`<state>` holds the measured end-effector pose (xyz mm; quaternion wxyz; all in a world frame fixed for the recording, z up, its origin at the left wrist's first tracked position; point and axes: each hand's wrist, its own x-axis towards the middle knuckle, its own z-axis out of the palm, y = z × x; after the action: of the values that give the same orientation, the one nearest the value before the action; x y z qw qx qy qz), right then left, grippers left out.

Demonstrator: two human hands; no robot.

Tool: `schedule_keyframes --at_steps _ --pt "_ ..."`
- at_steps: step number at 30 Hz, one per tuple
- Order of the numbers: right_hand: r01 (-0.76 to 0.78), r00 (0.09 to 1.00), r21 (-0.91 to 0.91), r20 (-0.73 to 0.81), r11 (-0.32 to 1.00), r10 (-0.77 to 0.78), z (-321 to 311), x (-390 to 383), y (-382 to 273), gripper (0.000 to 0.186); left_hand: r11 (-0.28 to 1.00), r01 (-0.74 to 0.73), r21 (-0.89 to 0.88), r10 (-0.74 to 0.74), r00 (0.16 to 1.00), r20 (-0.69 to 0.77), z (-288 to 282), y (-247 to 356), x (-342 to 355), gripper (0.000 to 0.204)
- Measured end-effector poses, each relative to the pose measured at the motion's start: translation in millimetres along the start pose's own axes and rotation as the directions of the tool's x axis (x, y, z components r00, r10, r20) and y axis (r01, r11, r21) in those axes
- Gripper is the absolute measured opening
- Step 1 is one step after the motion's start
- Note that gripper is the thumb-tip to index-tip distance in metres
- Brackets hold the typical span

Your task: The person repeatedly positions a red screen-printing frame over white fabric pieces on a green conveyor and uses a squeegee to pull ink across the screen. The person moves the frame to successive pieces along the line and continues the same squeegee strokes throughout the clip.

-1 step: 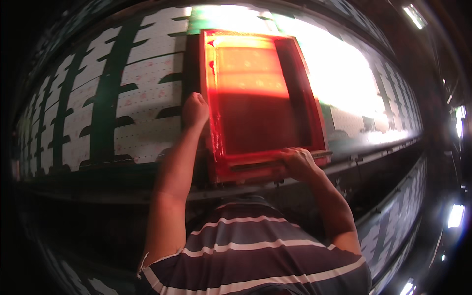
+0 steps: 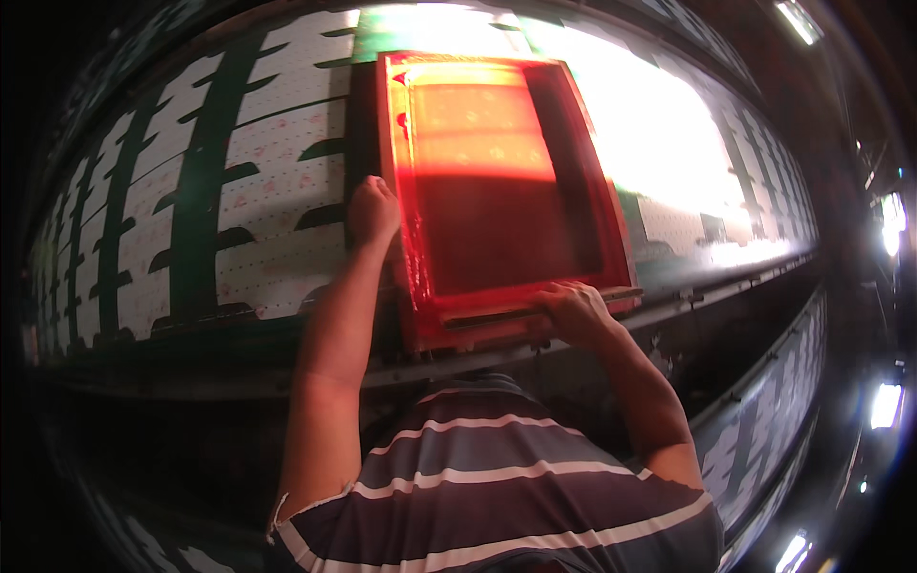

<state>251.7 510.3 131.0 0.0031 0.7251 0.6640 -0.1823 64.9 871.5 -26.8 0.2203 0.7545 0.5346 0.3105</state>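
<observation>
A red screen-printing frame [image 2: 597, 191] lies on a long table in front of me, its mesh bright orange at the far end and dark red nearer to me. My left hand [image 2: 373, 208] is closed at the frame's left side, fingers curled at its edge; the fingertips are hidden. On the near side, toward the right corner, my right hand [image 2: 573, 310] grips the frame's edge, thumb side toward the middle. A thin wooden strip [image 2: 623, 293] runs along that near edge under the right hand.
Rows of white perforated pieces with faint reddish prints [image 2: 287, 143] cover the green table [image 2: 196, 191] on the left. Strong glare washes out the right part. A metal rail [image 2: 258, 384] runs along the near edge. Another table with pale pieces [image 2: 778, 420] stands at lower right.
The frame, table and both hands appear slightly farther left in the picture. Both hands keep the same places on the frame.
</observation>
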Motion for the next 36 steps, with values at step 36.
schedule_keyframes --at_steps 36 --pt "-0.001 0.94 -0.253 -0.331 0.968 -0.086 -94.9 464.1 197.1 0.054 0.962 -0.144 0.232 0.172 0.98 -0.104 -20.4 27.4 -2.4 0.029"
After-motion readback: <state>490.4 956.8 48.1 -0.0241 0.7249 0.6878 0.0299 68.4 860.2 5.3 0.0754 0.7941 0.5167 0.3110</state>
